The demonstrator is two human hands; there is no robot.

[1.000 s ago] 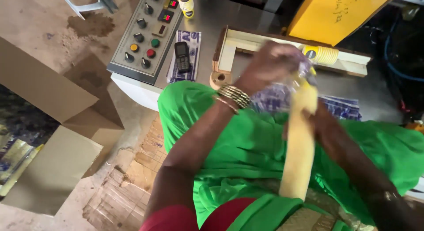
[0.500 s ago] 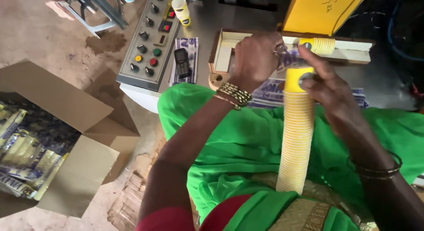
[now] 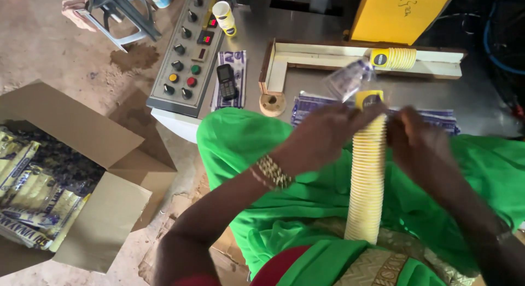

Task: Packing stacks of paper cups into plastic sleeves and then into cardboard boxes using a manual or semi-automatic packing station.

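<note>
Right now both hands are meeting at the top of a tall stack of yellow paper cups [image 3: 366,182] that is standing upright in the person's green-draped lap. The left hand [image 3: 322,138] is wrapping its fingers around the upper cups from one side, thumb and fingertips pressing against the rim area; the right hand [image 3: 418,146] is closing in from the other side, its fingers curling toward the same top cups. A crumpled clear plastic sleeve [image 3: 350,78] is sticking up just above the stack's top, between the fingertips, though whether either hand is pinching it cannot be told.

The stack is looking pale yellow and finely ribbed from the many nested rims, with a dark round mark on the topmost cup.

On the steel tabletop, near its far edge, a wooden L-shaped tray [image 3: 328,55] is holding a short row of yellow cups [image 3: 394,58] lying on their side. A dark phone [image 3: 226,81] is lying by the table's left edge, beside a grey control panel [image 3: 188,50]. On the floor to the left, an open cardboard box [image 3: 71,176] is holding wrapped packs of cups [image 3: 27,193].
</note>
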